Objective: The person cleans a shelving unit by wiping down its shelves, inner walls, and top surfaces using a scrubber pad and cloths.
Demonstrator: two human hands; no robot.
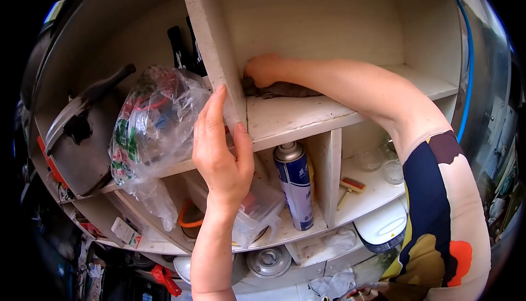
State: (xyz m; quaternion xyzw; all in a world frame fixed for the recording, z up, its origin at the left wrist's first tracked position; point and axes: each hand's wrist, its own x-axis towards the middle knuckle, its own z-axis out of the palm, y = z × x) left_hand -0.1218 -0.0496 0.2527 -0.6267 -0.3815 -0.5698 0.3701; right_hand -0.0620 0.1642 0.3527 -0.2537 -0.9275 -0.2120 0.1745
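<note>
My right hand reaches deep into the upper shelf compartment, at its back left corner. Its fingers are closed on a dark grey-brown cloth, which lies bunched on the shelf board; the fingertips are partly hidden. My left hand is open, its fingers stretched upward against the front edge of the upright divider. Just left of it, a clear plastic bag with green and red print bulges over the shelf edge.
Dark bottles and a black-handled pan stand in the left compartment. Below are a blue spray can, a small brush, a glass jar, a plastic container and a metal lid. A blue hose runs down the right.
</note>
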